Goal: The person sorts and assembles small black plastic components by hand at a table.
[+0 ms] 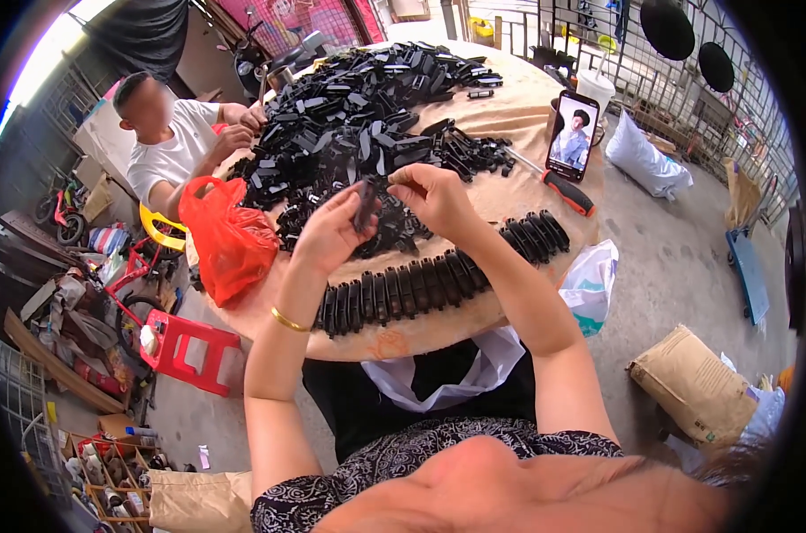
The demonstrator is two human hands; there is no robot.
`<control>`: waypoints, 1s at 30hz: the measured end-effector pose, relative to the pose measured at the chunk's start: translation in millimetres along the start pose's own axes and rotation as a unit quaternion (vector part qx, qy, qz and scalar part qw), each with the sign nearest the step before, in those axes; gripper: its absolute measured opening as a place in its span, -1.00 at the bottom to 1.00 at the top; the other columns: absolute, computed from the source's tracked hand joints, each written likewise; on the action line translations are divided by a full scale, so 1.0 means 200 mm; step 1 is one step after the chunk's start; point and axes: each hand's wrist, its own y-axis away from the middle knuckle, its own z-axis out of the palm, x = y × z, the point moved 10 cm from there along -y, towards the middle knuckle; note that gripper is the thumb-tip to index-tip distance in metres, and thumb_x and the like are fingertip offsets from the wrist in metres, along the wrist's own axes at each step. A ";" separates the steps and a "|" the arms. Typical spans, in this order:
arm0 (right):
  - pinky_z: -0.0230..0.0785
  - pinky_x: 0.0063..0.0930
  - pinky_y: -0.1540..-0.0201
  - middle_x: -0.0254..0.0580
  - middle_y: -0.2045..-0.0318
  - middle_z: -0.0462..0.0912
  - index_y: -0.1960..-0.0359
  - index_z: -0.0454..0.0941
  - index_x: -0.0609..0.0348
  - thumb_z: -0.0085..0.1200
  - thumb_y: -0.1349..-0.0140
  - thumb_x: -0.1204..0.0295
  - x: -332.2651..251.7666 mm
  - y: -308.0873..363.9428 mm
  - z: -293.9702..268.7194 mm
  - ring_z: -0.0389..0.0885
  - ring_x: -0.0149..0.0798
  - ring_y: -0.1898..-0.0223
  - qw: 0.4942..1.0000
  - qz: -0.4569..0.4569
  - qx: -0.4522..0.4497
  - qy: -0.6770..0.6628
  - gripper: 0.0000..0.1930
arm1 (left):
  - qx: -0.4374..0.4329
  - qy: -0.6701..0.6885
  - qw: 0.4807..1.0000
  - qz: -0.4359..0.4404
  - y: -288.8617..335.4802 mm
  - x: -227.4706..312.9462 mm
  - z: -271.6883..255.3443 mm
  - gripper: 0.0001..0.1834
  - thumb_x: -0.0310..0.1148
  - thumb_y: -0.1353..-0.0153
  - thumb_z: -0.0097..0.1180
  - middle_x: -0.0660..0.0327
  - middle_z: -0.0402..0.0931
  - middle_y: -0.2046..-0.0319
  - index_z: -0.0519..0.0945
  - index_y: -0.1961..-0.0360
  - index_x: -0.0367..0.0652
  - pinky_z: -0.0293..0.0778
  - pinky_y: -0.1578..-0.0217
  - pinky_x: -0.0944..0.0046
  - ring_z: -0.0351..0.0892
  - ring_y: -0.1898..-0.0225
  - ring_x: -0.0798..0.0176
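Observation:
In front of my chest, my left hand [332, 233] has its fingers closed round a small, long black plastic part [365, 206], held up on end. My right hand [434, 200] is just to the right of it, thumb and fingertips pinched together; whatever sits between them is too small to make out. Below both hands, a neat curved row of similar black parts [403, 291] lines the near edge of the table [376, 342]. Behind them spreads a large heap of loose black parts [332, 115].
A red plastic bag [230, 244] lies at the table's left edge, near a co-worker in a white shirt [176, 147] handling parts. On the right are a screwdriver [567, 193], a propped phone [572, 138] and a white cup [596, 87]. A red stool [194, 351] stands at left.

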 end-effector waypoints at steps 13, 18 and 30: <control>0.39 -0.53 0.46 -0.15 0.51 0.52 0.38 0.50 0.25 0.07 -0.02 0.58 -0.15 0.01 -0.01 0.56 -0.26 0.50 0.998 -0.056 0.023 0.021 -0.90 | 0.035 -0.139 0.986 0.087 0.07 -0.05 0.08 -0.71 -0.57 -0.08 -0.03 0.23 0.40 0.33 0.30 0.14 -0.30 0.44 0.45 0.44 0.45 0.41 0.39; 0.40 -0.51 0.50 -0.17 0.52 0.52 0.40 0.53 0.21 0.08 0.01 0.57 -0.21 0.05 0.10 0.55 -0.24 0.53 0.995 -0.084 -0.052 0.017 -0.89 | 0.085 -0.288 0.946 0.119 0.07 -0.04 0.07 -0.60 -0.56 -0.06 0.04 0.18 0.39 0.39 0.17 0.11 -0.30 0.43 0.63 0.47 0.48 0.56 0.37; 0.37 -0.51 0.47 -0.15 0.55 0.51 0.42 0.51 0.25 0.11 0.00 0.53 -0.14 0.05 0.05 0.53 -0.22 0.53 0.999 -0.043 0.016 0.002 -0.90 | 0.067 -0.028 0.993 0.095 0.10 -0.08 0.06 -0.67 -0.32 -0.30 -0.25 0.22 0.43 0.29 0.25 -0.04 -0.20 0.44 0.38 0.36 0.44 0.40 0.38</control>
